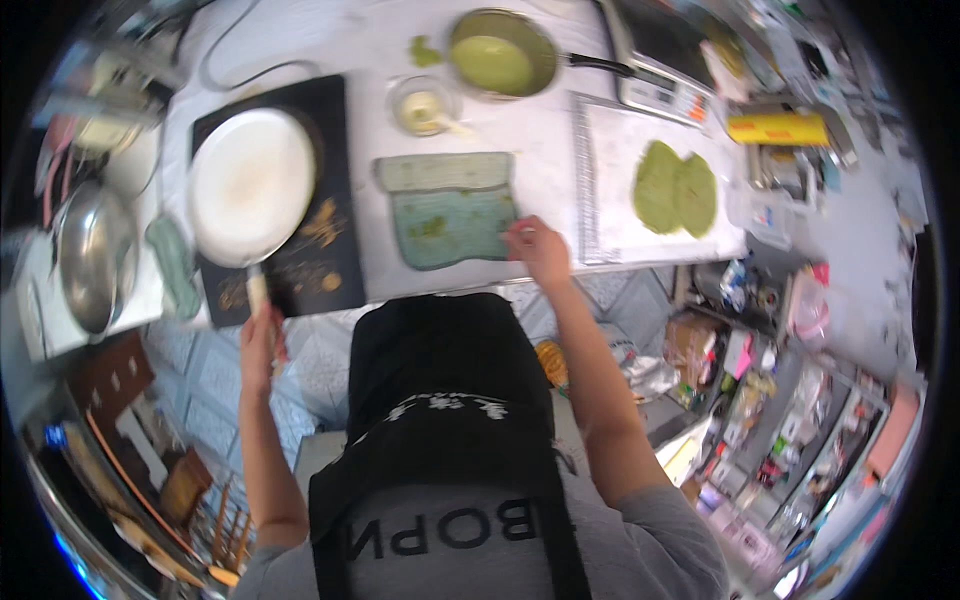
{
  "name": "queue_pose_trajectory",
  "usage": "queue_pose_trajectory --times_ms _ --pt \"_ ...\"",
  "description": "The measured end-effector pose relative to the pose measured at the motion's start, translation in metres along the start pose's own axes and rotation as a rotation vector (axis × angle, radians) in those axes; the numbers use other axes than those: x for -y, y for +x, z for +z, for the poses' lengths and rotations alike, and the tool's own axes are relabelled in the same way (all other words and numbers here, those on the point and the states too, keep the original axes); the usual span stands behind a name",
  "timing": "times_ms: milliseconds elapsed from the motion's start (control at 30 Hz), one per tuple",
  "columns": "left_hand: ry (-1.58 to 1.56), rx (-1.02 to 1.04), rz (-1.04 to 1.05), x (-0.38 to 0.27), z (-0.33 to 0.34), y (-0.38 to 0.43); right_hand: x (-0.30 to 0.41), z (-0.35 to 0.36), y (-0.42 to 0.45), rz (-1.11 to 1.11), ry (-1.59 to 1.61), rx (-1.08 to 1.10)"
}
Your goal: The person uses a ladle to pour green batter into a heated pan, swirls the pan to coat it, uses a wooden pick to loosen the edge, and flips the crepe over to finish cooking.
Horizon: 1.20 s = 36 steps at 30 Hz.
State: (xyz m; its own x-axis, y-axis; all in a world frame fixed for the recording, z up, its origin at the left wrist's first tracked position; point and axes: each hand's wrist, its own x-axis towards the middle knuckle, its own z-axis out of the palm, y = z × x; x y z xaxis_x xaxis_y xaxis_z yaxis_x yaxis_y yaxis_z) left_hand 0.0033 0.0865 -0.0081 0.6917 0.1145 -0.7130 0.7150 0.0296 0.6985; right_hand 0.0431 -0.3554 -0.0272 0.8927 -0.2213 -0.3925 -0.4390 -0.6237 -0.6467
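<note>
My left hand (260, 341) is closed around the pale handle of a white frying pan (251, 184), which lies over a black cooktop (326, 277) marked with brown residue. At the right edge of a folded green cloth (457, 217) with darker green stains is my right hand (536, 244), its fingers bent together; whether they pinch the cloth's edge is unclear. Two overlapping green pancakes (667, 187) lie on white paper over a wire rack, to the right. Behind the cloth stand a small glass bowl (422, 109) with a pale utensil and a saucepan (502, 56) of green batter.
A kitchen scale (664, 94) stands at the back right, near a yellow box (780, 129). On the far left are a steel bowl (94, 255) and a rolled green cloth (174, 262). A cable crosses the table's back left. Crowded shelves stand at the lower right.
</note>
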Motion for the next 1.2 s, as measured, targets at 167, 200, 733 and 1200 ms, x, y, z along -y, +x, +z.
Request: queue_pose_trajectory --times_ms 167,200,733,1200 --pt "1.275 -0.593 0.261 -0.056 0.001 -0.039 0.007 0.005 0.005 0.088 -0.13 0.048" --pt "1.184 -0.647 0.423 -0.069 0.005 -0.045 0.006 0.003 0.004 0.094 -0.127 0.027" --pt "0.613 0.097 1.041 -0.113 0.468 -0.025 -0.177 -0.312 0.053 -0.073 0.036 -0.485" --pt "0.89 -0.172 0.879 -0.054 0.701 0.003 -0.192 -0.388 0.234 -0.873 -0.48 0.471"
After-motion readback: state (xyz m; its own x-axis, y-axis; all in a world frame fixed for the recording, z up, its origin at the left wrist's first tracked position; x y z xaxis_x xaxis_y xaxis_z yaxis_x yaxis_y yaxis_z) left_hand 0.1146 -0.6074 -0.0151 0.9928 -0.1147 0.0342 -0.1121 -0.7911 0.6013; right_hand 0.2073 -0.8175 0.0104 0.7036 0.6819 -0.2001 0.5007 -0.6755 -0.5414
